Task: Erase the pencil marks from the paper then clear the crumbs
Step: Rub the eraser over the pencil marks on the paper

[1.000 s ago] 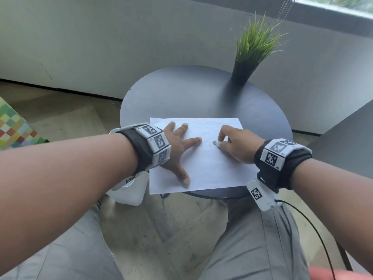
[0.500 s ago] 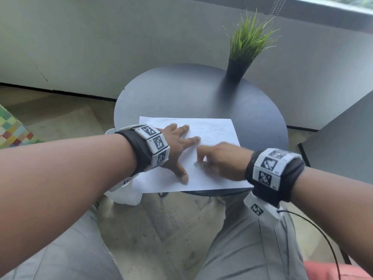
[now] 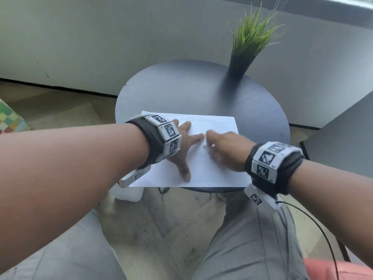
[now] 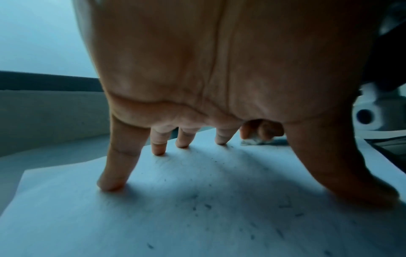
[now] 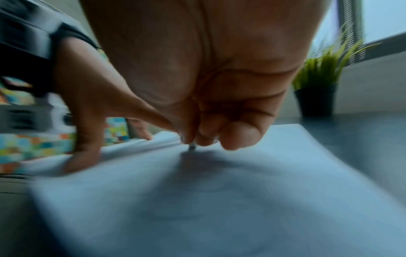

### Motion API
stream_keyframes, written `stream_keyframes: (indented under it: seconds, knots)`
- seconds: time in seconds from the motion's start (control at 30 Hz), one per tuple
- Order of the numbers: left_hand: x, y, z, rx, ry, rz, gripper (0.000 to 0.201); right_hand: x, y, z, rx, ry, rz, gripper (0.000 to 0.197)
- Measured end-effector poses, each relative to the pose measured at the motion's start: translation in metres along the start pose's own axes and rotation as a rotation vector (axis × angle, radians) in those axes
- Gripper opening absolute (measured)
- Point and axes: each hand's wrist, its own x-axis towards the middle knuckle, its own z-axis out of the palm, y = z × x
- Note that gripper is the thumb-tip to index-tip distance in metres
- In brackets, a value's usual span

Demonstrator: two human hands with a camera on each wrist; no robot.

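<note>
A white sheet of paper (image 3: 210, 170) lies on the near half of a round dark table (image 3: 193, 93). Faint pencil marks (image 3: 214, 124) show near its far edge. My left hand (image 3: 186, 146) is spread flat on the sheet, fingertips (image 4: 111, 185) pressing it down. My right hand (image 3: 220, 148) is blurred and pinches a small whitish eraser (image 5: 191, 147) whose tip touches the paper just right of the left fingers; the eraser (image 4: 255, 140) shows past the left palm. Dark eraser crumbs (image 4: 204, 206) are scattered on the paper (image 4: 153, 217) under the left hand.
A black pot with green grass (image 3: 244, 51) stands at the table's far right, also in the right wrist view (image 5: 316, 99). A grey surface (image 3: 343, 134) lies to the right. A white object (image 3: 129, 193) sits on the floor under the table's left edge. My knees are below the near edge.
My right hand with the eraser slid left across the paper toward the left fingers and is now blurred with motion. The left hand stayed spread on the sheet.
</note>
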Motion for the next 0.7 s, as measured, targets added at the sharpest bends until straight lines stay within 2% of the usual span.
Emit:
stream_keyframes:
  seconds: [0.07, 0.1, 0.23, 0.3, 0.37, 0.4, 0.43, 0.53, 0.57, 0.7]
  knots:
    - [0.0, 0.002, 0.003, -0.006, 0.027, -0.001, 0.132, -0.01, -0.016, 0.009, 0.048, -0.096, -0.179, 0.022]
    - [0.001, 0.002, 0.004, -0.008, 0.031, 0.0, 0.131, -0.009, -0.014, 0.008, 0.08, -0.104, -0.183, 0.021]
    - [0.002, 0.001, 0.004, 0.002, 0.033, -0.004, 0.134, 0.008, 0.016, 0.001, 0.079, 0.083, 0.126, 0.018]
    - [0.001, 0.001, 0.004, 0.005, 0.039, -0.002, 0.133, 0.002, 0.001, 0.006, 0.042, 0.04, 0.013, 0.022]
    - [0.0, 0.001, 0.004, 0.015, 0.043, -0.001, 0.132, -0.008, -0.015, 0.012, 0.066, -0.061, -0.189, 0.021]
    - [0.0, 0.002, 0.003, 0.022, 0.044, 0.0, 0.132, -0.01, -0.014, 0.009, 0.08, -0.089, -0.198, 0.019]
    - [0.0, 0.002, 0.003, 0.025, 0.045, 0.0, 0.132, -0.005, -0.006, 0.004, 0.078, -0.069, -0.144, 0.018]
    - [0.0, 0.001, 0.002, 0.021, 0.035, -0.007, 0.133, 0.009, 0.02, -0.005, 0.023, 0.066, 0.14, 0.015]
    - [0.0, 0.001, 0.002, 0.017, 0.033, -0.006, 0.133, 0.006, 0.015, -0.004, 0.007, 0.057, 0.148, 0.014]
    - [0.0, -0.001, 0.003, 0.016, 0.063, 0.003, 0.135, -0.008, -0.017, 0.009, 0.066, -0.101, -0.154, 0.022]
